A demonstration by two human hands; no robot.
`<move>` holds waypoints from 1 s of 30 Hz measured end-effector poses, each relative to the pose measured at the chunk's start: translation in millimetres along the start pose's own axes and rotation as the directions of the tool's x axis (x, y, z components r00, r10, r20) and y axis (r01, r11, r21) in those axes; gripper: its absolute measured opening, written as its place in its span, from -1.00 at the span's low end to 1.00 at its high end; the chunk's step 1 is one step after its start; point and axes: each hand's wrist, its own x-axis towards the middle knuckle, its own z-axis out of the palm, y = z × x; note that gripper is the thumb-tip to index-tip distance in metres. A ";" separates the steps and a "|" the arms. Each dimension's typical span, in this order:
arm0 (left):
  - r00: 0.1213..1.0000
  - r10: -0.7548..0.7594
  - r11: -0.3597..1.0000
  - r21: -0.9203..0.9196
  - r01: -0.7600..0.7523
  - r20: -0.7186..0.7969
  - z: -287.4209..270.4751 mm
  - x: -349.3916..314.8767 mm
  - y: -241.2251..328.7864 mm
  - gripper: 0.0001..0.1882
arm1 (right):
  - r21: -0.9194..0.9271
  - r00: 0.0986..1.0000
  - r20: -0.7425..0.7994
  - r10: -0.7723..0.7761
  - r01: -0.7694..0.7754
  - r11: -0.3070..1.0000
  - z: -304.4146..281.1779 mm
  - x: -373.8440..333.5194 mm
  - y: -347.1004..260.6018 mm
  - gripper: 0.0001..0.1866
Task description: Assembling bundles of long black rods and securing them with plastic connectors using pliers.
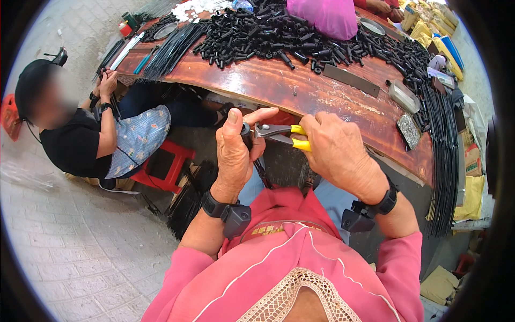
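Observation:
My left hand (234,144) is closed around a black, tube-like piece (246,130), with thumb and index finger stretched out past it. Most of that piece is hidden by the fingers. My right hand (339,144) grips a pair of pliers (274,130) by its yellow handles. The metal jaws reach left to the end of the black piece, between the left fingers; whether they bite on it I cannot tell. Both hands are above my lap, just in front of the table (257,80). A large heap of similar black tubular parts (268,35) lies across the tabletop.
A flat dark bar (351,80), a clear container (403,96) and a tray of small metal pieces (409,130) lie to the right. Long black rods (442,161) hang over the right edge. A co-worker (75,129) sits at left on a red stool (163,166).

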 end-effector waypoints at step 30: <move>0.826 0.541 0.822 -0.306 -0.480 0.157 -148.5 2.1 196.4 -0.60 | 0.014 0.763 0.018 0.646 -0.646 0.763 12.9 -73.2 147.4 -0.50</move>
